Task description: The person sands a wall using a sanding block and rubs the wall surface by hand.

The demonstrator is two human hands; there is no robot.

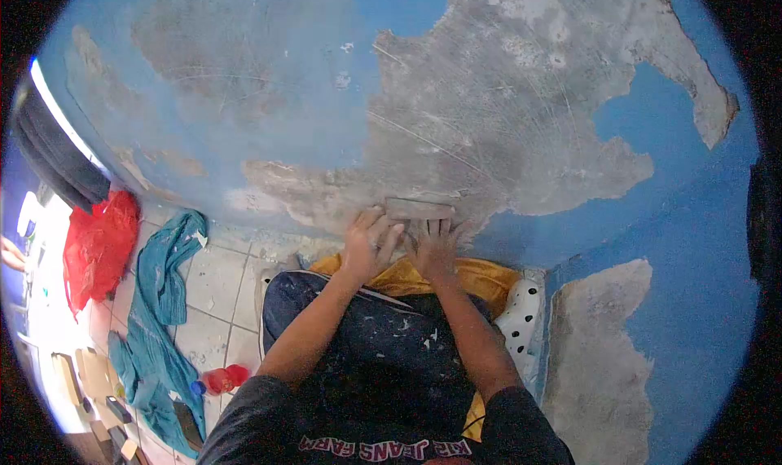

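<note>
A flat, grey, rectangular block (419, 210), resembling a sanding block, lies against the lower part of the wall (505, 123). At its left end is my left hand (369, 243), with bent fingers closed on the edge. My right hand (435, 251) grips the same block from below, its fingers laid over the front. The face of the block against the wall is hidden. Around it the wall shows bare, scratched grey plaster between patches of blue paint.
A teal cloth (159, 302) lies on the tiled floor (216, 282) at left, near a red bag (102, 245) and a red bottle (224, 379). Wood pieces (98, 383) lie lower left. Yellow cloth (481, 282) and a white holed item (520, 318) are by my legs.
</note>
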